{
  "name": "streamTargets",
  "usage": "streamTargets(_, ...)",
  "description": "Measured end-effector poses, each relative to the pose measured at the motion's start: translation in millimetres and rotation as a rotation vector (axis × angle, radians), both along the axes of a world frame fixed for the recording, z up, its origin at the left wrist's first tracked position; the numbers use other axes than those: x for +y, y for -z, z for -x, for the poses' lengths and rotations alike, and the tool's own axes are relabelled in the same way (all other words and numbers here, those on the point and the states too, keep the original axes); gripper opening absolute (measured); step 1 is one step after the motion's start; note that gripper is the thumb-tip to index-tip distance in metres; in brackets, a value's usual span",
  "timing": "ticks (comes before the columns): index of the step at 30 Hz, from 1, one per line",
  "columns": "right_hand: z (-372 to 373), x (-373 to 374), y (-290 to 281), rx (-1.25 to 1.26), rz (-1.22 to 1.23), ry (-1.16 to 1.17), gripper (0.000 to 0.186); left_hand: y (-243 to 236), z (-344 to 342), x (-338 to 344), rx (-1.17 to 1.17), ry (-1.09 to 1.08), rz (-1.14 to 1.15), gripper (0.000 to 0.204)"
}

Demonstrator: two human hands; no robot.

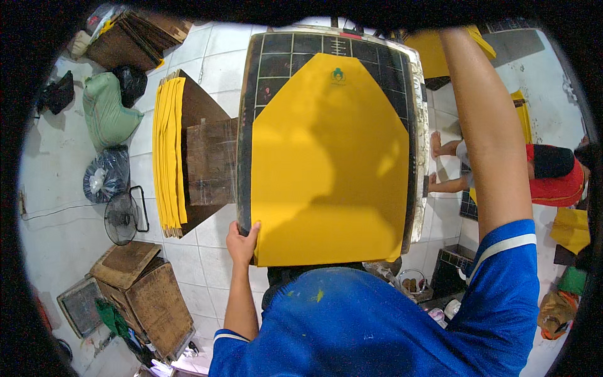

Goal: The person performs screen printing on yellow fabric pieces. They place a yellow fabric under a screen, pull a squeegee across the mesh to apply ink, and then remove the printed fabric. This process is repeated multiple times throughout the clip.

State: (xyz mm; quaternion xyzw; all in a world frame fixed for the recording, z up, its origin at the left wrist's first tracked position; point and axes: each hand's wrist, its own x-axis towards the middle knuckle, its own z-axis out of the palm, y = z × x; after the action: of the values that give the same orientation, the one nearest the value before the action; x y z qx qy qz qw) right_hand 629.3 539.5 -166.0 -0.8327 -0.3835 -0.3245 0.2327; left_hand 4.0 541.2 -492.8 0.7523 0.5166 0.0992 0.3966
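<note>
A yellow sheet point(295, 176) with a tapered far end and a small green emblem point(338, 76) lies flat on a table with a black gridded top point(273, 63). My left hand point(241, 245) is at the table's near left corner. Its thumb rests on the sheet's edge and its fingers close round the table's side. My right arm point(490, 125) stretches far forward along the table's right side. That hand lies past the dark upper rim of the picture, so its fingers are out of sight. Shadows fall across the sheet.
Left of the table, several yellow sheets point(168, 157) hang over a brown board point(201, 113). A fan point(120, 217), cardboard boxes point(154, 308) and a green sack point(108, 110) stand along the left. To the right, another person point(556, 176) in red is near more yellow pieces point(570, 228).
</note>
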Motion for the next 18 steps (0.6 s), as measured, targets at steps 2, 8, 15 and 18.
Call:
streamTargets(2,-1,1,-2,0.027,-0.032,-0.048,0.067,-10,-2,7,0.037,0.183,0.049,0.053)
streamTargets(8,0,3,-17,0.146,0.003,0.004,0.072,-15,-11,21,0.137,0.320,0.158,0.064)
streamTargets(15,-15,15,-29,0.132,0.027,0.039,0.073,-10,-16,8,0.119,0.293,0.185,0.064)
streamTargets(18,-24,19,-35,0.129,0.045,0.053,0.072,-15,-17,10,0.109,0.279,0.215,0.061)
